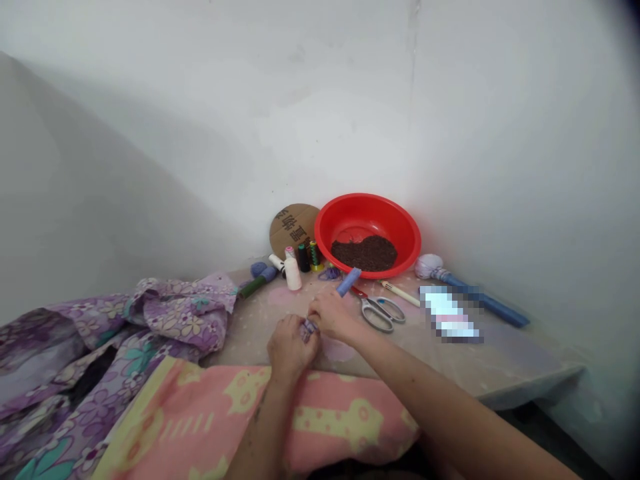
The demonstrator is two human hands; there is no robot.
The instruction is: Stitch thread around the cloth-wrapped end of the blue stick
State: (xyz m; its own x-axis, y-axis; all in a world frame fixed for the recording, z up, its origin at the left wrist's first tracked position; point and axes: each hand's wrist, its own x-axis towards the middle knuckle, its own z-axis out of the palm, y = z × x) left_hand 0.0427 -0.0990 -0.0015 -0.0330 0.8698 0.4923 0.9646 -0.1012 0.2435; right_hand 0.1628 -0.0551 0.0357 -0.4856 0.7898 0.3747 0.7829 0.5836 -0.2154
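Note:
A small bunched piece of purple-and-white patterned cloth point(310, 327) is pinched between my two hands above the table. My left hand point(293, 347) closes round its near side with curled fingers. From the right, my right hand point(331, 315) grips the cloth's upper side. A blue stick point(349, 282) juts out beyond my right hand, up and to the right; its lower end is hidden by that hand, so I cannot tell whether it joins the cloth. Grey-handled scissors point(383, 313) lie just right of my right hand.
A red basin point(367, 200) holding dark grains stands at the back beside a cardboard disc point(293, 227). Thread spools point(293, 275), a green-handled stick point(256, 285) and a ball-headed blue stick point(487, 300) lie around. Floral fabric point(185, 313) is heaped left; a pink cloth point(225, 413) covers the front.

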